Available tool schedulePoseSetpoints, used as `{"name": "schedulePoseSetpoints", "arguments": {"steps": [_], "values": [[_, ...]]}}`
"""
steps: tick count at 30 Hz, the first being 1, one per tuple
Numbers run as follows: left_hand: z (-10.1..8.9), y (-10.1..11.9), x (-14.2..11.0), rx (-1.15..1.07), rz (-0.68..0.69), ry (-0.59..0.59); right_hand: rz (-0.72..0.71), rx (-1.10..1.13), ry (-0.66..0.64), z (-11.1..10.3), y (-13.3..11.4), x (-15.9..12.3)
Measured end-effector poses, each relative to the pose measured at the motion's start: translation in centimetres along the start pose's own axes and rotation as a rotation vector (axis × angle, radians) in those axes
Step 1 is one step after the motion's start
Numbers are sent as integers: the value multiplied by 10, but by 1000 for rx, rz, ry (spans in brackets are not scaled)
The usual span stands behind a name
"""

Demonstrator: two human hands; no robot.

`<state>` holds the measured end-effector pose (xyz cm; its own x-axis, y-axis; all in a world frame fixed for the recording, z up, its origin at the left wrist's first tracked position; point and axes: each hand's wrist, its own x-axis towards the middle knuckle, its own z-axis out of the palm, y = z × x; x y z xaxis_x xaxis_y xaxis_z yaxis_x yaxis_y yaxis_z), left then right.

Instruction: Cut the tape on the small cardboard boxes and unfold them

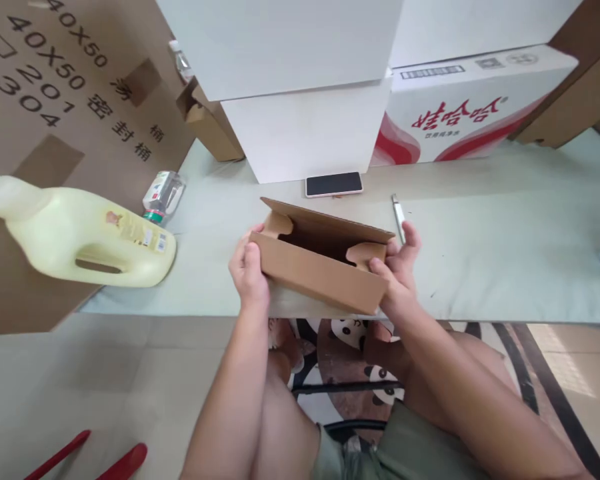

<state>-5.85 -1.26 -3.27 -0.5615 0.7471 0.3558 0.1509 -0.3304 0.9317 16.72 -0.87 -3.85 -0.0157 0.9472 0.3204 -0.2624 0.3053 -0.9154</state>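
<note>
Left hand (251,279) and right hand (400,283) are gripping a cardboard box (320,272), fingers partly curled around opposite ends; folding is apparently progressing, lid (330,220) closure calling for tucked flaps (279,223).

Brn cardboard box (320,273), top flap up, tilted, held nr table edge.

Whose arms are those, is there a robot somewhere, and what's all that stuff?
There's no robot: these are a person's own arms. A camera on their head took this one picture, looking forward and down. The left hand and right hand hold opposite ends of a brown cardboard box with its top open. On the pale green table lie a phone and a slim silvery thing. White boxes stand behind. Left are a yellow jug and a clear bottle.
</note>
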Motion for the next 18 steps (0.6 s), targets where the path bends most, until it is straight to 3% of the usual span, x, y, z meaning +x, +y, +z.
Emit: {"name": "schedulePoseSetpoints", "arguments": {"steps": [8,18], "values": [[20,1,1,-175,-40,63,-67,-69,-184,-32,-6,-4],[35,5,-26,-183,-47,67,-99,-141,-141,-51,-26,-12]]}}
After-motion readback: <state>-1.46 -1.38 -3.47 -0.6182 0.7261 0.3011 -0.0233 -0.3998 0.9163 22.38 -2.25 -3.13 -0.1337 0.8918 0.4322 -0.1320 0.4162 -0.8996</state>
